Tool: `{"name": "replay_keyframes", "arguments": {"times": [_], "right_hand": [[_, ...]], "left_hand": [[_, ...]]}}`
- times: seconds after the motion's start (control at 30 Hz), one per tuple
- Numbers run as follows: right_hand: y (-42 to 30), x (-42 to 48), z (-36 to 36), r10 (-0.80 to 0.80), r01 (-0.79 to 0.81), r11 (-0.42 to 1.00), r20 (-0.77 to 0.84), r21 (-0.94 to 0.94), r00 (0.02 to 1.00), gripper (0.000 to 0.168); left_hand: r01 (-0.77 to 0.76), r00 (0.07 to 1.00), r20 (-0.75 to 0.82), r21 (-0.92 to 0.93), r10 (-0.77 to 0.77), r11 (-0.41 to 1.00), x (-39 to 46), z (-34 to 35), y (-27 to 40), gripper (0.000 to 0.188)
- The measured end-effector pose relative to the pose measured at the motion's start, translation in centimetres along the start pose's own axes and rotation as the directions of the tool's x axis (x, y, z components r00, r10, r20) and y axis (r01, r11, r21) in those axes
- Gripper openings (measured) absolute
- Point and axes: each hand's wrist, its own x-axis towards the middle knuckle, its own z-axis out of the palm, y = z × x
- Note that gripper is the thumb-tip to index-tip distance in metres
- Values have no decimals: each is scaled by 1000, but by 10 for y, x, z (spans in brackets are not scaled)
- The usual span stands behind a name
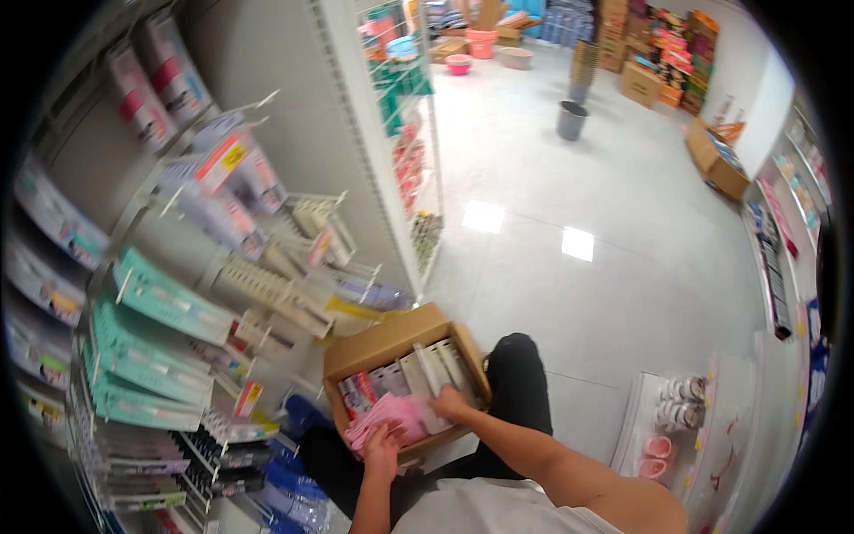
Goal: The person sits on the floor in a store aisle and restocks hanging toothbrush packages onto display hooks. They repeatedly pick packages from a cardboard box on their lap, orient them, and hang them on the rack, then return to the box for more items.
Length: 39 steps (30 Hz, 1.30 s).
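An open cardboard box (389,339) stands low between my knees. My left hand (382,446) lies against a pink cloth-like bundle (398,417) at the box's near left; whether the fingers grip it I cannot tell. My right hand (450,404) reaches inside on the right, its fingertips at the near end of a white flat package (434,368); a firm hold is not plain to see. More pale packages (454,360) stand in a row beside it. Small red and white packs (359,394) sit at the box's left side.
On the left, a shelf rack's hooks carry teal packages (167,300), pale purple packs (213,207) and blue items (293,477). A low shelf with slippers (657,447) is at the right. Farther off stand a grey bin (572,121) and an open carton (717,160).
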Motion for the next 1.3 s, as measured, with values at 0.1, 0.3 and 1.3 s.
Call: {"name": "replay_keyframes", "arguments": {"times": [0.1, 0.3, 1.3], "right_hand": [[-3, -9, -10, -70, 72, 997, -93, 24, 993, 51], [-13, -37, -24, -84, 91, 982, -45, 163, 995, 48], [-31, -74, -2, -304, 155, 914, 381, 375, 873, 35]], "left_hand": [[22, 1000, 3, 68, -22, 997, 11, 1, -4, 18], [91, 989, -137, 292, -52, 952, 51, -13, -33, 22], [-41, 997, -73, -206, 27, 978, 33, -28, -20, 44]]}}
